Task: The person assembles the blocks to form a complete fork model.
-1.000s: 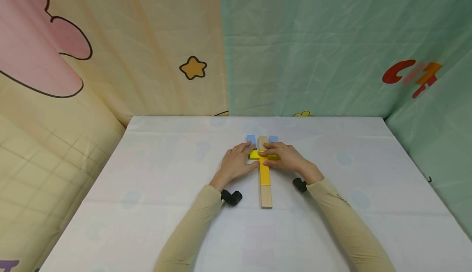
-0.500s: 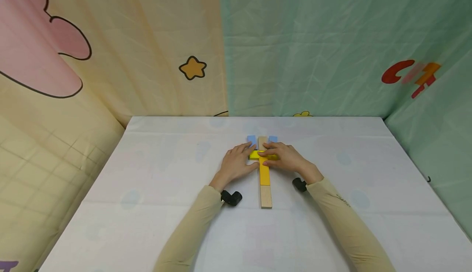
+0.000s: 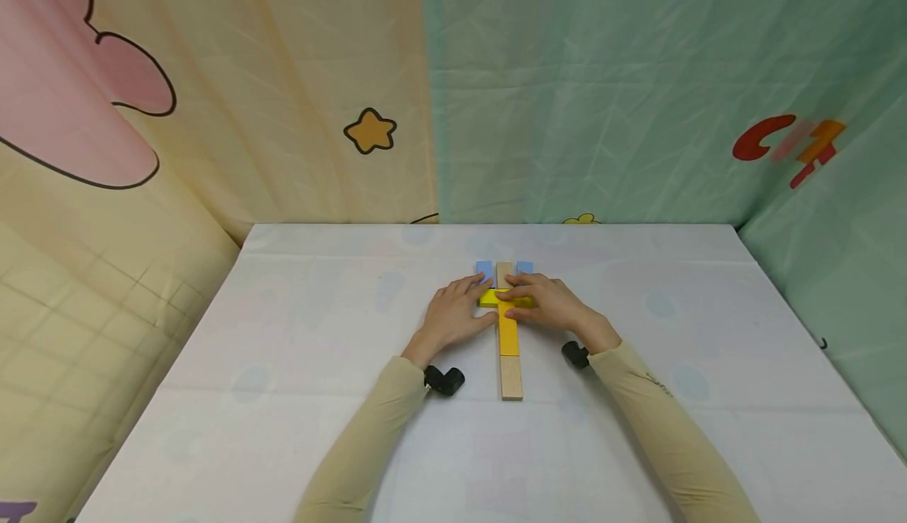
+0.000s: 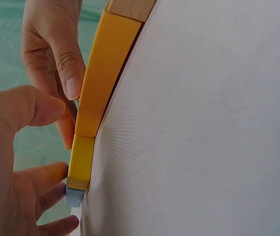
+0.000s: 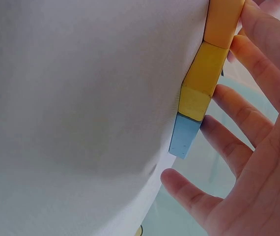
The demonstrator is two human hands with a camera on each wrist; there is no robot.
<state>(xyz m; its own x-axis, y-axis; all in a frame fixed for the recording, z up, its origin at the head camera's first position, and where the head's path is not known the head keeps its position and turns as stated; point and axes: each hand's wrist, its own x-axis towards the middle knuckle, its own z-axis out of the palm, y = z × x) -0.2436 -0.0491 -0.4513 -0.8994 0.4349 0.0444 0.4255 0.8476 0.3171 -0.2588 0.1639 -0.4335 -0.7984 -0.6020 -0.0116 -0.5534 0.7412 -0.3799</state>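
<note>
Flat blocks lie in a cross on the table in the head view. Its stem has a far wooden block (image 3: 505,271), an orange-yellow block (image 3: 509,338) and a near wooden block (image 3: 511,379). A yellow block (image 3: 490,298) crosses it, partly hidden under my right hand (image 3: 556,302). Beyond the crossbar lie a left blue block (image 3: 484,269) and a right blue block (image 3: 525,267). My left hand (image 3: 453,308) has its fingers spread, fingertips at the left blue and yellow blocks. The right hand's loosely extended fingers (image 5: 243,115) rest on the blocks in the right wrist view.
A white patterned cloth covers the table (image 3: 319,397). Fabric curtains (image 3: 602,98) hang behind it and along both sides. Each wrist carries a small black camera, such as the left wrist camera (image 3: 445,381).
The left blue block has shifted very slightly right, toward the far wooden block. Both hands stay in nearly the same place.
</note>
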